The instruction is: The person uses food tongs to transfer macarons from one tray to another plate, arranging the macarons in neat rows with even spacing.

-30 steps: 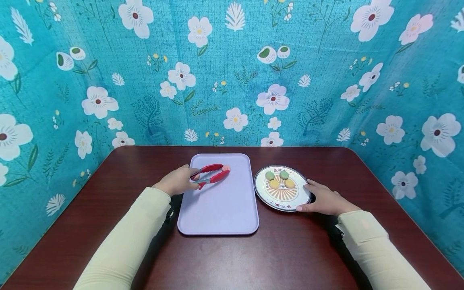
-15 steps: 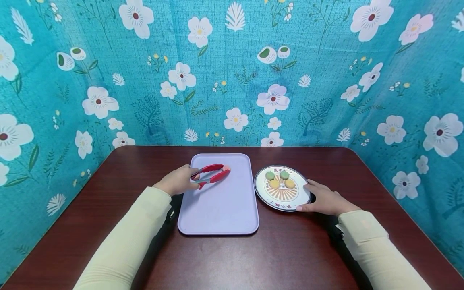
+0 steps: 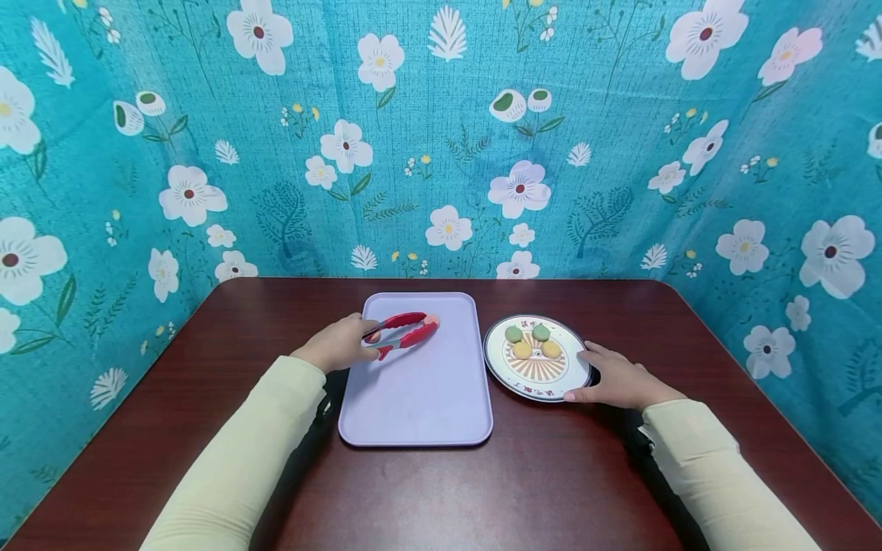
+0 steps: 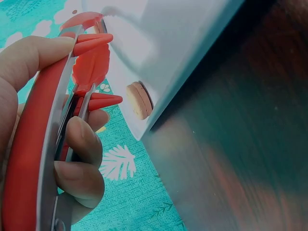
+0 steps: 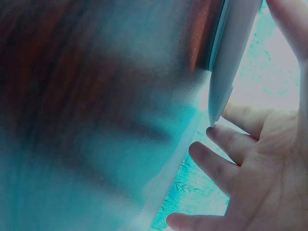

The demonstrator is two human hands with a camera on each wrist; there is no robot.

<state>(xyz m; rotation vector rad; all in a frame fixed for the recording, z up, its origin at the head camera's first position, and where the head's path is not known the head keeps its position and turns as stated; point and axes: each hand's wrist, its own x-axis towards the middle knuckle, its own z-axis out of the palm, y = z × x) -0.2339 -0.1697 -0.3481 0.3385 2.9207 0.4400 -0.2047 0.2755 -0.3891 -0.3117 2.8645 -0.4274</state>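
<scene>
My left hand (image 3: pixel 339 342) grips red-handled tongs (image 3: pixel 413 334) over the lavender tray (image 3: pixel 420 405). A small pinkish piece (image 3: pixel 432 319) shows at the tongs' red tips. In the left wrist view, the thumb lies on one arm of the tongs (image 4: pixel 34 139) and the fingers curl round the other. A beige macaron (image 4: pixel 139 101) sits on the tray near a corner; the hand and tongs largely hide that spot in the head view. My right hand (image 3: pixel 620 379) has its fingers spread at the rim of the white patterned plate (image 3: pixel 572 367), the fingertips touching its edge (image 5: pixel 236 57).
On the plate lie two green macarons (image 3: pixel 540 332) and two yellow macarons (image 3: pixel 550 349). Plate and tray stand side by side on a dark reddish-brown table (image 3: pixel 551 474). A blue floral curtain (image 3: pixel 441 153) hangs behind the table and along its sides.
</scene>
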